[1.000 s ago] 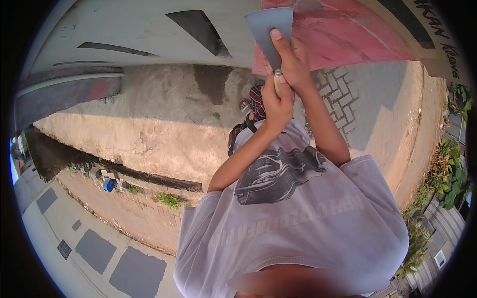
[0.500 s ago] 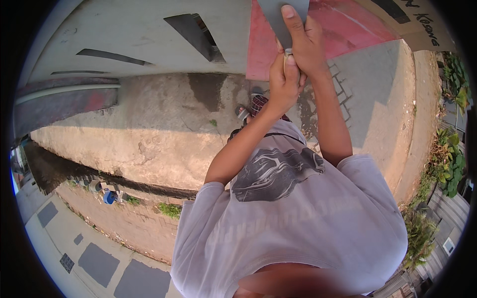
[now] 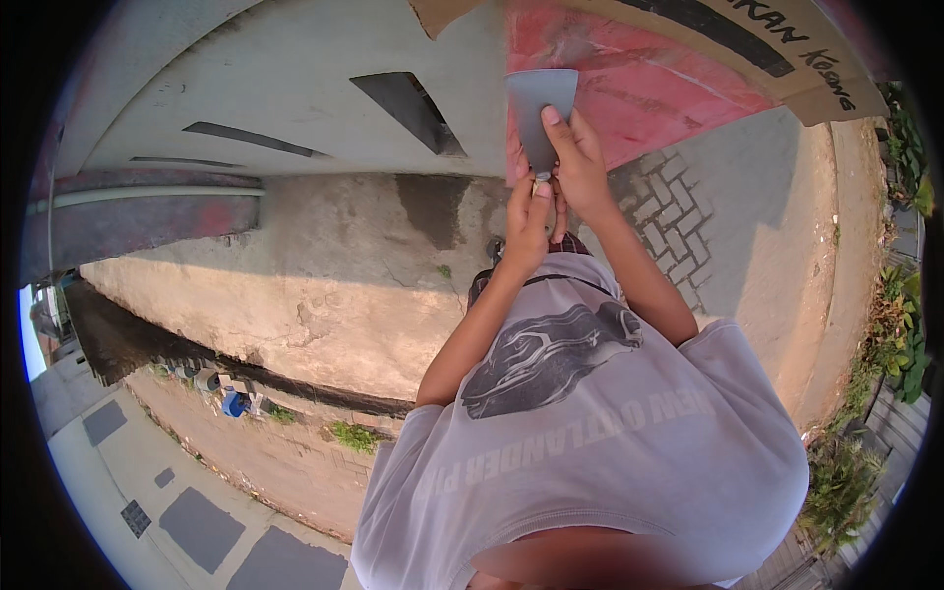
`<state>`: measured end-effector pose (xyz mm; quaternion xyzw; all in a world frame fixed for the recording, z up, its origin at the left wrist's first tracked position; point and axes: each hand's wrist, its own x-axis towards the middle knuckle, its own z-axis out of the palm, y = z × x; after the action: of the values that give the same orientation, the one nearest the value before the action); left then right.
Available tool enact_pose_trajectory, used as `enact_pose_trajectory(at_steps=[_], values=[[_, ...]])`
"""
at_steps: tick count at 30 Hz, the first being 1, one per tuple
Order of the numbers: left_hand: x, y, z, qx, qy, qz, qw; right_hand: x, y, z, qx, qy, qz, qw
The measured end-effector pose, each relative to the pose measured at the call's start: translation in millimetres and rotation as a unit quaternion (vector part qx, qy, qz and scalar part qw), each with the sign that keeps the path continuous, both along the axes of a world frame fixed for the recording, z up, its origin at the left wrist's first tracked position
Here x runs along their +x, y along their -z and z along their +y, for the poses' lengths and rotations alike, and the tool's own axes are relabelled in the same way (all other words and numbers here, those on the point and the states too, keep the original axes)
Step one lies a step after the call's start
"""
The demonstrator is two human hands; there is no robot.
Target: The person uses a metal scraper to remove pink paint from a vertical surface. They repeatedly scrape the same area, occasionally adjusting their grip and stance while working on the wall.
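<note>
A putty knife with a wide, flat grey blade point(image 3: 540, 98) is held up before my chest in both hands. My left hand point(image 3: 527, 224) is closed round its handle, just below the metal collar, and covers most of the handle. My right hand point(image 3: 582, 175) grips the blade's right edge, its thumb lying flat on the grey face and its fingers mostly behind it. The blade's broad end points away from me, in front of a red-painted panel point(image 3: 649, 84).
A pale wall point(image 3: 295, 88) with dark slots rises at far left, beside the red panel. Brown cardboard point(image 3: 826, 84) with black lettering hangs at upper right. Below lie worn concrete point(image 3: 344, 315) and paving blocks point(image 3: 674, 211). Plants point(image 3: 890, 324) line the right edge.
Both hands have come closer to my body with the putty knife, and its whole blade now shows. More of the cardboard has come into view.
</note>
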<state>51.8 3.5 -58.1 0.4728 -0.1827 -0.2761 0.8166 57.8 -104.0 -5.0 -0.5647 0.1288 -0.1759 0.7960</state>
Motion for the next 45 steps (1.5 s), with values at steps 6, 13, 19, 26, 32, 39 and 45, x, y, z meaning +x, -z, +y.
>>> enact_pose_trajectory(at_steps=[6, 13, 19, 26, 32, 39, 45], values=[[8.5, 7.1, -9.3, 0.027, -0.074, -0.012, 0.997, 19.7, -3.5, 4.9, 0.059, -0.05, -0.036, 0.996], [3.6, 26.2, -17.2, 0.023, -0.095, -0.063, 0.993, 18.0, -3.0, 1.4, 0.055, -0.052, -0.018, 0.997], [-0.5, 17.0, -17.7, 0.03, -0.089, -0.01, 0.996, 15.7, -9.9, 3.0, 0.028, -0.03, 0.009, 0.999], [0.6, 8.9, -16.3, 0.05, -0.089, -0.047, 0.994, 18.7, -12.5, 4.1, -0.006, -0.013, 0.032, 0.999], [-6.0, 7.8, -19.4, 0.022, -0.082, -0.009, 0.996, 15.0, -13.7, 5.9, -0.017, -0.003, 0.034, 0.999], [13.1, -11.6, -24.0, -0.01, -0.03, -0.016, 0.999, 23.2, -36.8, 0.4, -0.101, 0.025, 0.097, 0.99], [0.0, -16.4, -20.6, -0.047, -0.071, -0.108, 0.991, 2.0, -56.4, 8.5, -0.121, 0.013, -0.099, 0.988]])
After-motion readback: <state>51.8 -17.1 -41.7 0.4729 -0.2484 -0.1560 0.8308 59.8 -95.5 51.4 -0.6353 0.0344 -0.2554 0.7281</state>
